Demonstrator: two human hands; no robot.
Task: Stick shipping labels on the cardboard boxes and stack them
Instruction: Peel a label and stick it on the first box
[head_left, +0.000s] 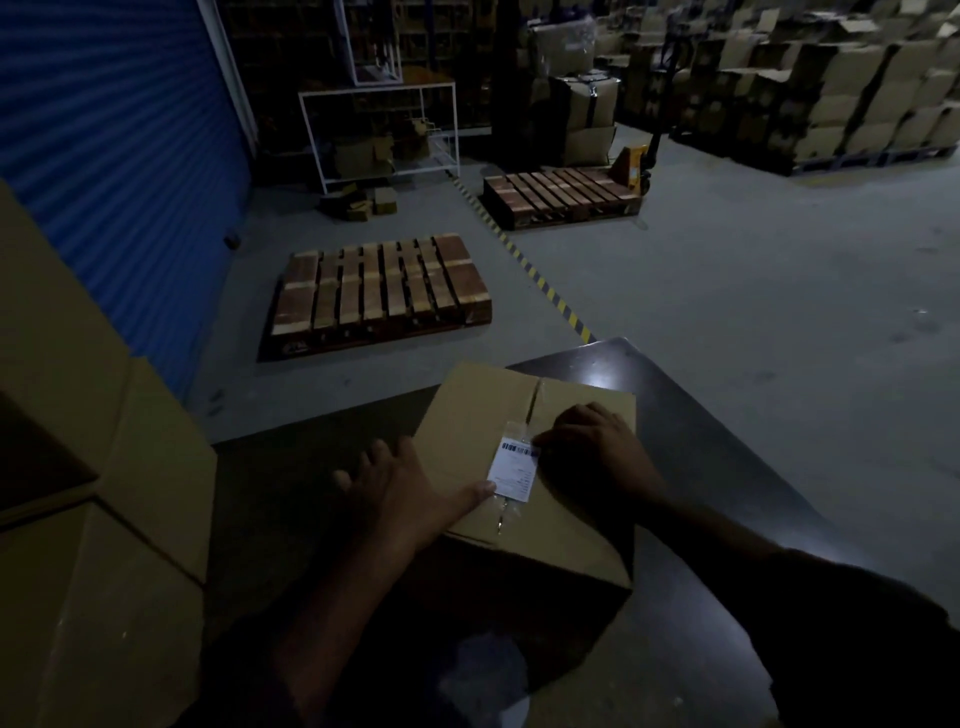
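Observation:
A closed cardboard box (478, 415) sits on a dark table (691, 441) in front of me. A white shipping label (514, 470) with a barcode lies on the box top, across the taped seam. My left hand (400, 483) rests on the box's left edge, fingers spread, with its thumb pressing the label's lower left corner. My right hand (597, 447) lies on the box top, its fingertips pressing the label's upper right corner.
Large cardboard boxes (93, 519) are stacked close at my left. Two empty wooden pallets (379, 291) (561, 195) lie on the floor ahead, a yellow pallet jack (636, 163) behind the far one. Stacked cartons (831, 88) fill the right back. A blue roller door (119, 156) stands left.

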